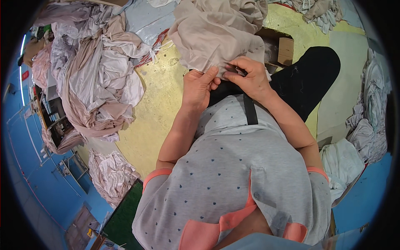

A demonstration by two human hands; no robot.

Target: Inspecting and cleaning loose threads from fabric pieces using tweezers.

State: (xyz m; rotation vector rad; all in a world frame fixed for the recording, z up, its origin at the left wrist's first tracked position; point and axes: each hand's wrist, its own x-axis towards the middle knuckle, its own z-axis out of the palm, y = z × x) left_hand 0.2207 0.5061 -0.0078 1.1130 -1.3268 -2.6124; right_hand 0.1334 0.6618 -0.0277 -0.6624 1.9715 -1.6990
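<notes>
A large piece of beige cloth (216, 35) is spread over my lap and runs away from me, loosely wrinkled. My left hand (199, 86) is closed on its near edge, the thumb pressed against the fingers. Close beside it, my right hand (250, 77) is closed around a small dark tool (240, 71), mostly hidden by the fingers, so its exact kind does not show. The right fingertips are at the same cloth edge. A black strap (250, 110) hangs below my right wrist, against my grey shirt.
Heaps of white and beige cloth (98, 79) lie at the left, with a smaller bundle (112, 175) nearer me. More cloth piles (366, 129) line the right side. Beyond my knee, an opening in the yellow surface (146, 125) holds a cardboard piece (285, 51).
</notes>
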